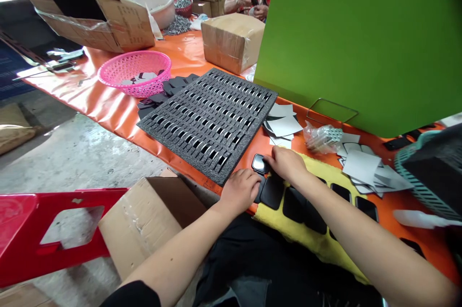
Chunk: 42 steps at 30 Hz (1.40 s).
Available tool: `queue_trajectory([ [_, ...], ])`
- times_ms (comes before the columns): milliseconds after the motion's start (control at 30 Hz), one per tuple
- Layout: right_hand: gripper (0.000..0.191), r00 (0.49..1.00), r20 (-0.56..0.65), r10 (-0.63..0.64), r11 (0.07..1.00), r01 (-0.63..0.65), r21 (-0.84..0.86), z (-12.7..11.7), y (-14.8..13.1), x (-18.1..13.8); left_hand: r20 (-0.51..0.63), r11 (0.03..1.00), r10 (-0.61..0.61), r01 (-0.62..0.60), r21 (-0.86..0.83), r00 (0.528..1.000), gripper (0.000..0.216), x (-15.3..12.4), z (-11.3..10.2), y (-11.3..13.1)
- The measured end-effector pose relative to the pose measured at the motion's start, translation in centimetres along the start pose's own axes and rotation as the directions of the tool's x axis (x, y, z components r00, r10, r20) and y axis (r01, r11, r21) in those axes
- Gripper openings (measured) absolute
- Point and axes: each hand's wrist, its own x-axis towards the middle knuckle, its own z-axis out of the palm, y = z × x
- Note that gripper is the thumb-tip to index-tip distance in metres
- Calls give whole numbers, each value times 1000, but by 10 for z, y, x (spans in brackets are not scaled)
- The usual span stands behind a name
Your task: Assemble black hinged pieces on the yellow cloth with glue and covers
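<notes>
My left hand (241, 190) rests at the table's near edge with its fingers curled on a black square pad (273, 192). My right hand (285, 162) lies just beyond it, its fingers closed on a small glossy black square piece (259, 163). Both hands sit beside the near corner of a large dark grey foam tray (209, 119) cut with rows of slots. Several black square pads (299, 203) lie in a row on a yellow cloth (317, 244) under my right forearm.
A pink basket (135, 72) holds grey pieces, with dark pads beside it. White paper squares (361, 166), a small plastic bag (321, 136), a green board (361, 37), a teal basket (426, 177), cardboard boxes (231, 40) and a red stool (54, 230) surround the spot. Another person sits at the far end.
</notes>
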Motion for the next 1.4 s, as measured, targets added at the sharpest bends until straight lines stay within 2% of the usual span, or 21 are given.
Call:
queue_trajectory([
  [67,40,988,-71,-134,989,138,60,3,-3,-15,5,1000,3,-3,8,1000,14,0,1,-1],
  [167,40,919,-103,-381,905,393,162,12,-8,-38,15,1000,0,0,30,1000,14,-1,3,-3],
  [233,42,890,-98,-446,873,457,172,19,-10,-48,27,999,4,-5,34,1000,14,-1,4,-4],
  [367,42,909,-89,-408,897,417,145,26,-10,-44,39,999,37,-39,33,999,16,-1,4,-5],
  [533,39,910,-137,-392,902,409,136,25,-9,-37,28,997,37,-39,62,999,16,-1,4,-4],
  [633,36,910,-208,-358,905,393,163,28,-3,-58,2,998,51,-51,41,999,17,-2,5,-4],
  [733,33,916,-273,-293,915,351,197,34,9,-94,-24,998,64,-63,18,998,19,-2,5,-5],
  [833,33,930,-262,-256,927,313,208,39,20,-123,-42,997,73,-72,27,996,19,-3,6,-3],
  [900,36,935,-247,-255,932,305,193,42,22,-131,-55,994,101,-99,36,993,18,-3,6,0],
  [1100,54,942,-246,-229,950,272,155,45,16,-114,2,969,243,-242,-44,970,28,-4,16,13],
  [1233,55,951,-221,-218,954,255,155,51,19,-100,3,972,231,-231,-34,973,26,-5,21,16],
  [1400,50,937,-216,-275,939,310,150,60,30,-100,8,978,208,-209,16,978,25,-5,21,17],
])
